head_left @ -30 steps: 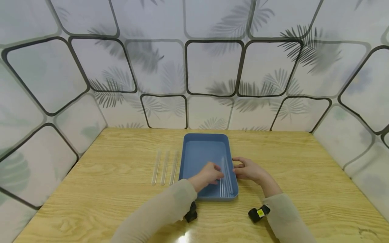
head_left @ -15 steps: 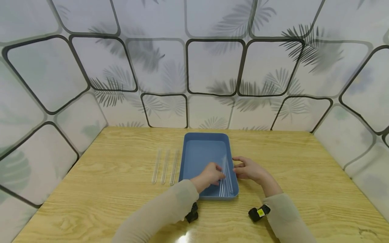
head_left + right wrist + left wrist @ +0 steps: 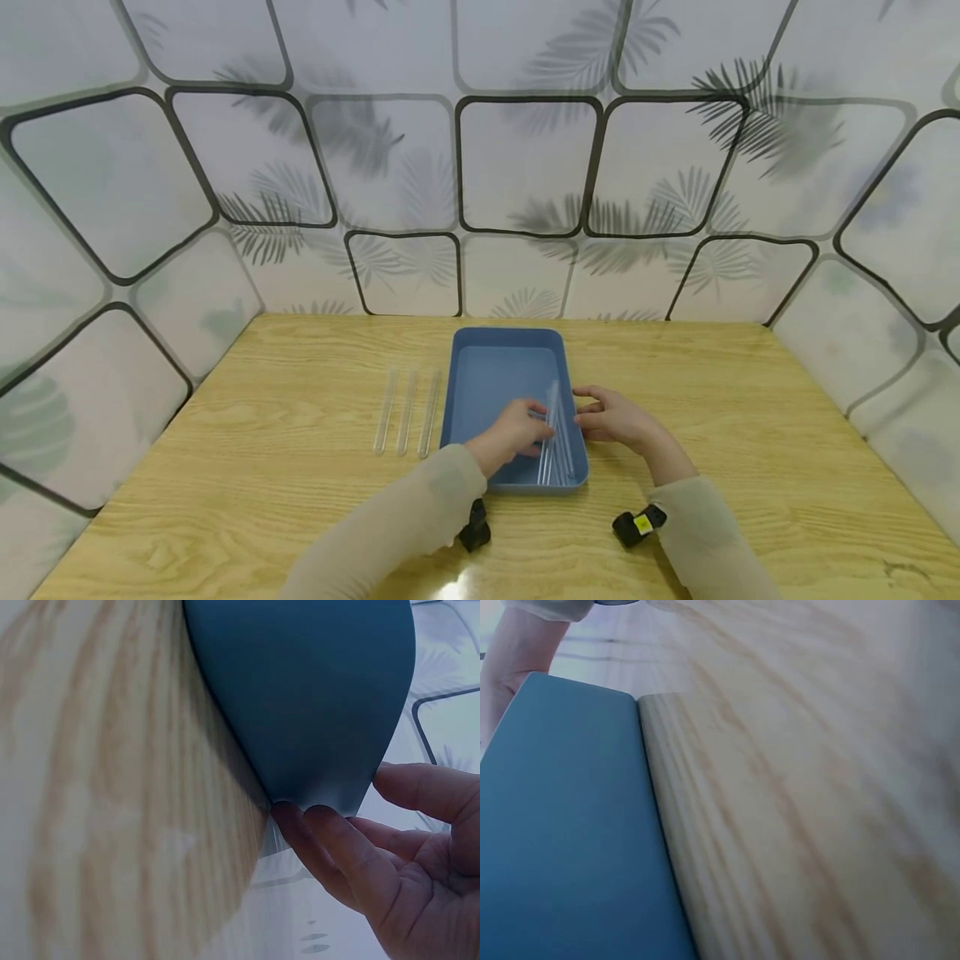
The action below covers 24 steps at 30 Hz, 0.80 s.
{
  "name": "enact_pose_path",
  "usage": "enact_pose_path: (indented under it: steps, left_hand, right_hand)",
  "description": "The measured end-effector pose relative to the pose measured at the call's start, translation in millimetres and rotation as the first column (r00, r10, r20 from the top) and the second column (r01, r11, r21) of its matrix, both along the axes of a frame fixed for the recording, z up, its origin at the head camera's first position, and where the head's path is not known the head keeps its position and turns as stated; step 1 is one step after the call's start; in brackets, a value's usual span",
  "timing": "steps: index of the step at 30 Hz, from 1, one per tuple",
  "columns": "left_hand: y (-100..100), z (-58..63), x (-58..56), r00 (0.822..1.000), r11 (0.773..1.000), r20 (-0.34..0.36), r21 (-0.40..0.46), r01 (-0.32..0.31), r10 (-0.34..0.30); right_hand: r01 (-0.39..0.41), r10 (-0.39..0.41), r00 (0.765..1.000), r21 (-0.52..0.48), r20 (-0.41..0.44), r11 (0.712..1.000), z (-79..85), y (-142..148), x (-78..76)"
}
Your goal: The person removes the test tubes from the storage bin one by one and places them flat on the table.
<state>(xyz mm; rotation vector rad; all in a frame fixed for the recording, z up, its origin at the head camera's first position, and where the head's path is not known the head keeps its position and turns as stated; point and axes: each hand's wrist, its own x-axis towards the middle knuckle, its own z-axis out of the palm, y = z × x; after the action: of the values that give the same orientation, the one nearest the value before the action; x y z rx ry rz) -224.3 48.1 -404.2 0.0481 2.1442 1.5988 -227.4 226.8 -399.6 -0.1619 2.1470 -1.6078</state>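
My left hand (image 3: 517,431) reaches into the blue tray (image 3: 501,367) and pinches a clear test tube (image 3: 546,462) between thumb and fingers. That tube lies slightly aslant near the tray's right side. Close beside it, other clear tubes (image 3: 565,446) lie along the right wall, partly overlapping. My right hand (image 3: 615,418) is at the outside of the tray's right wall. In the right wrist view its fingertips touch that wall (image 3: 315,735), fingers loosely bent. The left wrist view shows only the tray's outer wall (image 3: 570,825) and the table; the left hand itself is hidden there.
Three clear test tubes lie side by side on the wooden table (image 3: 300,433) left of the tray, the middle tube (image 3: 407,414) roughly parallel to the others. A patterned backdrop (image 3: 525,167) rises behind the table and along both sides.
The pinched tube has shifted slightly, its far end a little farther away and its near end a little left. The left hand barely moves; the right hand stays put.
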Motion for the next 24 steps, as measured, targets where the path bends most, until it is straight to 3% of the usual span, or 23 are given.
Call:
enact_pose_path:
  steps: [7,17,24]
  left_hand:
    - [-3,5.6,-2.8,0.999,0.998,0.028,0.053,-0.028,0.027]
    - [-12,25.0,-9.4,0.997,0.984,0.052,0.165,-0.063,0.055]
    - [-17,29.6,-11.2,0.997,0.975,0.058,0.210,-0.068,0.057]
  right_hand:
    - [0.001,-0.001,1.000,0.000,0.000,1.000,-0.6,0,-0.4]
    - [-0.004,0.004,1.000,-0.003,-0.004,1.000,-0.6,0,-0.9]
    - [0.000,0.000,1.000,-0.002,-0.002,1.000,-0.7,-1,-0.7]
